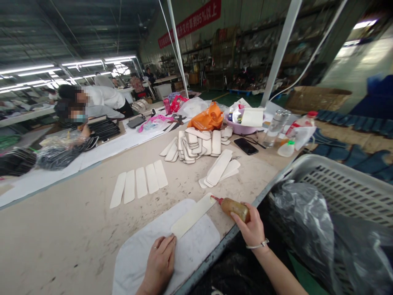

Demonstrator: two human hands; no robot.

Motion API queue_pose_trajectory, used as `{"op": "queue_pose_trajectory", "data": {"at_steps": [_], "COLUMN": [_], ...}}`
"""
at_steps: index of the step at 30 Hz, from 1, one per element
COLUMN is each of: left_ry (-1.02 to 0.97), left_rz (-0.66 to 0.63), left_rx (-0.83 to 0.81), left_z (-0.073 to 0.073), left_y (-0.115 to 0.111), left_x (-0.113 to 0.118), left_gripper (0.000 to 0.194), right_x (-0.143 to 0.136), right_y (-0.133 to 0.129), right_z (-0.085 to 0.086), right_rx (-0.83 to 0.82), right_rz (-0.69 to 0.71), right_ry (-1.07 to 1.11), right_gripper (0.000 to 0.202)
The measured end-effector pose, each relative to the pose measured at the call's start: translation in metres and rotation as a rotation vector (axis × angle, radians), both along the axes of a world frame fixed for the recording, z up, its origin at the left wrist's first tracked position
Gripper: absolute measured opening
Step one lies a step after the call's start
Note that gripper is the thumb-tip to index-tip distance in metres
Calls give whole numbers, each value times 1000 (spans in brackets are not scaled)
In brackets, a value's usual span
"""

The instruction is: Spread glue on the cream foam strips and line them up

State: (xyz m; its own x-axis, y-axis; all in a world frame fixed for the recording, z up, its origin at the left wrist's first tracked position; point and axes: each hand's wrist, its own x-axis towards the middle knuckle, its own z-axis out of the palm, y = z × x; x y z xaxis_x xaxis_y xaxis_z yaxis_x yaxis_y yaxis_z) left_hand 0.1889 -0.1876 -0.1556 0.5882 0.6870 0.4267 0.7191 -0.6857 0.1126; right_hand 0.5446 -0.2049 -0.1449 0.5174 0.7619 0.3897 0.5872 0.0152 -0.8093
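Observation:
My right hand (252, 225) grips a squeeze glue bottle (234, 209) with yellowish-brown contents and a red nozzle. The bottle lies tilted, its tip at the far end of a long cream strip (192, 217), where a small yellowish trace of glue shows. At the strip's near end, my left hand (161, 260) presses down with its fingers together and curled. Beneath the strip lies a white cloth (135, 250). Several pale strips (141, 182) rest side by side to the left. Beyond the bottle sits a loose pile of similar strips (219, 169).
Stacked pale pieces (196, 144), an orange bag (207, 117), a lilac basin (242, 128) and a black phone (246, 146) stand farther back. A glass bottle (274, 129) is near the table's right edge. A grey crate (346, 168) with plastic adjoins it. Another person (101, 98) works at left.

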Motion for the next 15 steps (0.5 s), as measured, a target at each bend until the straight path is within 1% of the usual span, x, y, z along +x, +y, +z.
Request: {"op": "queue_pose_trajectory", "data": {"at_steps": [2,4,7,9,11,13,15], "left_ry": [-8,-22,-30,-24,-19,-16,-16], "left_rz": [5,13,19,20,22,22,13], "left_rx": [-4,-4,-3,-2,1,3,-4], "left_z": [0,0,0,-1,-1,-1,2], "left_y": [0,0,0,0,-1,-1,-1], "left_x": [0,0,0,0,0,1,2], "left_gripper": [30,30,29,29,29,30,29], "right_x": [1,1,-5,-14,-23,-28,-24], "right_y": [1,-1,-6,-9,-10,-9,-6], "right_z": [-2,-2,1,5,8,8,7], "right_rx": [20,45,48,23,-2,-6,-1], "right_rz": [-18,-7,103,204,263,236,133], "right_ry": [2,46,106,83,40,16,18], "right_gripper": [46,48,47,46,44,42,44]}}
